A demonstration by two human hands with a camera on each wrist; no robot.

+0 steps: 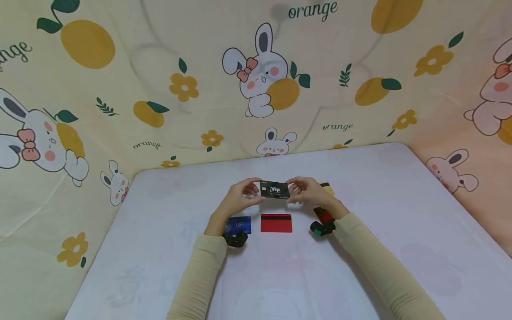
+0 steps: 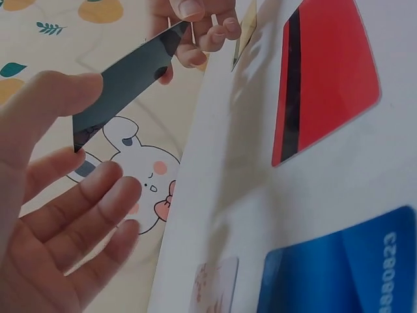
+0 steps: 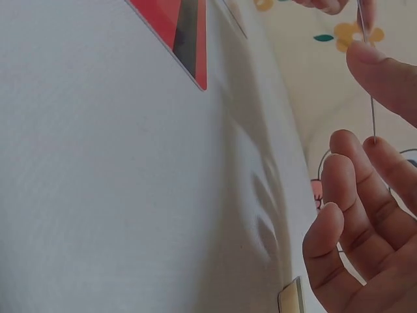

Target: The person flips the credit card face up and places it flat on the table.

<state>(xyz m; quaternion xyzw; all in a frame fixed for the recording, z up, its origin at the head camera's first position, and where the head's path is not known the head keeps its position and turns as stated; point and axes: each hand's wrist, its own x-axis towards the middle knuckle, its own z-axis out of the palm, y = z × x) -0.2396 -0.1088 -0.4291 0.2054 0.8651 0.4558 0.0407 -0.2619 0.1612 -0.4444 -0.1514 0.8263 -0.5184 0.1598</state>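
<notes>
A black card marked "Vip" (image 1: 274, 190) is held up over the table between both hands. My left hand (image 1: 240, 196) pinches its left edge, thumb on one face in the left wrist view, with the other fingers loosely curled. At the opposite edge, my right hand (image 1: 310, 192) pinches it between thumb and finger; the right wrist view catches the card (image 3: 373, 117) edge-on. Below the held card lies a red card (image 1: 276, 223) with a black stripe. The blue VIP card (image 1: 242, 224) lies near my left wrist, partly hidden by it.
Under my right forearm, a red and black card (image 1: 323, 215) is partly covered. Beyond that hand lies a gold card (image 1: 327, 188) with a dark stripe. A pale card (image 2: 216, 287) shows beside the blue one. Behind the white table (image 1: 272, 275) hangs a patterned cloth (image 1: 192, 35).
</notes>
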